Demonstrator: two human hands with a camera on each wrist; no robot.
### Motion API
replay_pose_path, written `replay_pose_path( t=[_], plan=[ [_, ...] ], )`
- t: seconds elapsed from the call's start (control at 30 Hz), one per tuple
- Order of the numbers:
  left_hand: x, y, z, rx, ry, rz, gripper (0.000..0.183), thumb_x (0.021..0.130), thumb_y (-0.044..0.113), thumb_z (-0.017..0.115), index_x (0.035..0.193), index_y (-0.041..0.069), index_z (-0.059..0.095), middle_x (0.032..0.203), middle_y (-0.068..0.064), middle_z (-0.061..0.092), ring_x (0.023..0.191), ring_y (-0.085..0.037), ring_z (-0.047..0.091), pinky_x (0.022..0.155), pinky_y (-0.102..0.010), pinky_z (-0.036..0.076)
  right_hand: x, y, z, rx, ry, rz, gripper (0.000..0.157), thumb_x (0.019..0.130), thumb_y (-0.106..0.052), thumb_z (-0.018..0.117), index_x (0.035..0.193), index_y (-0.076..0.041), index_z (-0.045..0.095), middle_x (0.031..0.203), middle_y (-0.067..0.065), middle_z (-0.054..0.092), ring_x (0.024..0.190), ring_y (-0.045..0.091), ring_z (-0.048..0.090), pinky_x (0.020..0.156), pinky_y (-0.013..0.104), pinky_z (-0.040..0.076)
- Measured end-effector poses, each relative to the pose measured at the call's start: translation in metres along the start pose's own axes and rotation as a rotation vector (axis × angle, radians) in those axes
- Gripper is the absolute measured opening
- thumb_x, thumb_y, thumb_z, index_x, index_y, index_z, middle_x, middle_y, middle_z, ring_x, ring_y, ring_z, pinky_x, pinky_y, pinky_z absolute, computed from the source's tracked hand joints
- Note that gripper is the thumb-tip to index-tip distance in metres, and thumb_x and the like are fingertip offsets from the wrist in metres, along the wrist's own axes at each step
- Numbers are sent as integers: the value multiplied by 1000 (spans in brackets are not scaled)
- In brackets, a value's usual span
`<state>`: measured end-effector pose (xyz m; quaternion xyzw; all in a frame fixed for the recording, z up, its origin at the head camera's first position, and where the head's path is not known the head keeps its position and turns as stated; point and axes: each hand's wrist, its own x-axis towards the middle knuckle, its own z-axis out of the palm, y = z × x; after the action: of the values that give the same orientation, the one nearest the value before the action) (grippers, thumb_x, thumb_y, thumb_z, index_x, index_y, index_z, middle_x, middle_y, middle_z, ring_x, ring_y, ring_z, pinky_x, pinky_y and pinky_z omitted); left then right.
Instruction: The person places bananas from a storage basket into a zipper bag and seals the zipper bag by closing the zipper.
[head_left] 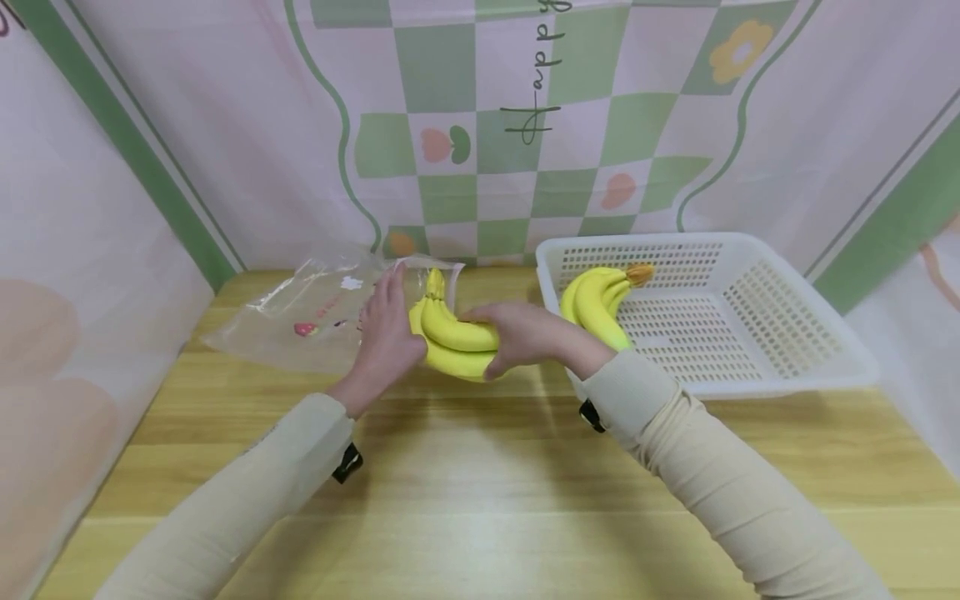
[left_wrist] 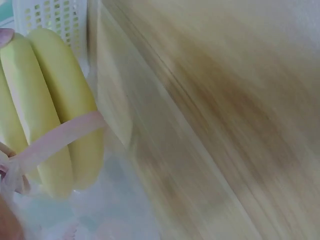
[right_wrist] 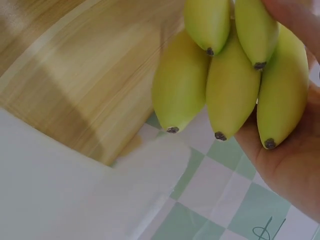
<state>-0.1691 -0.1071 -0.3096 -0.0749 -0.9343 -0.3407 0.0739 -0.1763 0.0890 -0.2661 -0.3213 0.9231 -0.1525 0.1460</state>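
My right hand grips a bunch of yellow bananas from its right side, thumb and fingers around the fruit. In the right wrist view, the dark tips of several bananas point away from the palm. To the left of the bunch, my left hand holds the mouth of a clear plastic bag printed with small red pictures. The bag's pink rim crosses over the bananas in the left wrist view. The bunch's stem end lies partly within the bag's mouth.
A white perforated plastic basket stands on the wooden table at the right. Inside its left end lies another banana bunch, partly behind my right forearm. A checkered green-and-white cloth hangs behind the table.
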Motion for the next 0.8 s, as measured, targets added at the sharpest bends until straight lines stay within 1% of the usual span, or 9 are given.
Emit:
replay_pose_path(
  t=[0.07,0.13,0.23,0.33,0.43,0.5,0.63,0.73,0.8],
  plan=[
    [-1,0,1,13,5,23,108,55,-14,54,153,6,12,159,-15,17,146,-35,18,118,-61,5,1,0,0,-7,-7,25,81,68,-22,83,139,-7,47,130,10,61,107,24,59,94,41,49],
    [-2,1,2,26,12,47,106,55,-13,54,152,6,16,158,-15,19,146,-33,19,117,-63,3,2,-1,0,0,-9,56,79,69,-24,82,138,-7,48,122,9,63,100,22,59,89,39,49],
    [-3,2,4,25,14,63,104,56,-12,54,152,5,17,158,-13,20,147,-31,17,116,-65,4,4,-1,0,27,0,96,74,71,-28,82,134,-6,49,107,6,64,89,19,57,80,35,48],
    [-4,3,5,9,11,72,102,58,-13,54,151,5,18,159,-13,19,148,-30,15,116,-65,6,4,-1,0,63,17,109,69,71,-29,82,129,-6,51,98,5,63,83,18,54,76,32,46],
    [-4,4,7,-20,17,86,100,59,-12,55,151,4,20,158,-14,21,147,-30,17,117,-62,10,5,0,0,71,48,91,70,71,-27,82,129,-4,51,101,6,64,85,18,55,78,33,47],
    [-5,6,7,-37,24,98,98,61,-9,60,150,4,21,157,-14,22,146,-30,20,117,-60,14,5,1,1,72,67,85,71,71,-26,81,131,-4,50,104,8,64,87,19,56,80,35,48],
    [-6,8,9,-72,28,108,98,62,-6,64,150,4,22,155,-14,24,144,-32,24,118,-56,18,7,2,3,71,116,99,74,72,-28,81,133,-3,47,104,9,65,86,20,58,78,35,49],
    [-6,10,10,-88,32,110,97,63,-7,63,150,3,22,155,-15,24,142,-34,28,118,-56,20,10,1,5,106,192,102,72,72,-29,80,130,-2,48,100,9,64,83,20,58,75,34,50],
    [-6,11,11,-96,39,110,96,65,-6,64,150,3,21,155,-15,24,139,-36,31,117,-57,22,12,1,7,131,247,89,70,71,-29,80,127,0,49,102,12,63,86,22,57,77,35,50]
  ],
)
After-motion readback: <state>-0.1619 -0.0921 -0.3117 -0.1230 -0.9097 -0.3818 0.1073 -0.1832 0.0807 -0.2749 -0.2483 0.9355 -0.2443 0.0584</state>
